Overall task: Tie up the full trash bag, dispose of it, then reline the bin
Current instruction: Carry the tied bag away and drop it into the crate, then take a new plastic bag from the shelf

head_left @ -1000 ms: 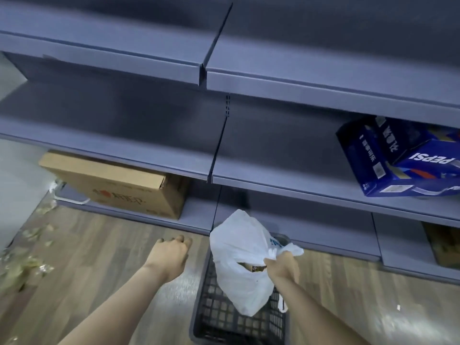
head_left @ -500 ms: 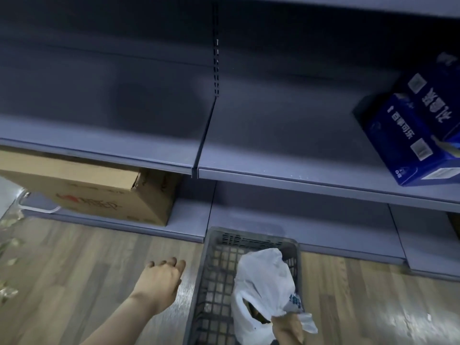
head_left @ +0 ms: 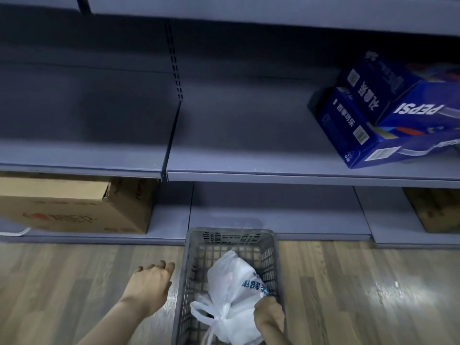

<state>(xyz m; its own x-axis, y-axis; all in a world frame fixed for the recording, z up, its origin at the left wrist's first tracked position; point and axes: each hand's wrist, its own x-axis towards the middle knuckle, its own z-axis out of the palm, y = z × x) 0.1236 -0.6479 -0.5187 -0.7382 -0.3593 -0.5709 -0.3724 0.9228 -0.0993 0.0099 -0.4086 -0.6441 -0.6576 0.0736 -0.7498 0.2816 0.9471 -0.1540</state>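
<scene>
Head view — white trash bag [head_left: 235,292] lies in grey bin [head_left: 278,265], near front edge. My right hand [head_left: 270,317] grasps it; left hand [head_left: 149,286] loose, holding nothing. Soft, light, crinkly — I'd grab at knotted neck.

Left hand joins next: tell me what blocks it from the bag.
Only the grey slotted plastic basket: its near wall stands between the empty left hand and the tied white plastic bag inside.

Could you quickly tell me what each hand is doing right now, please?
Left hand: open, holding nothing.
Right hand: closed on the white bag.
</scene>
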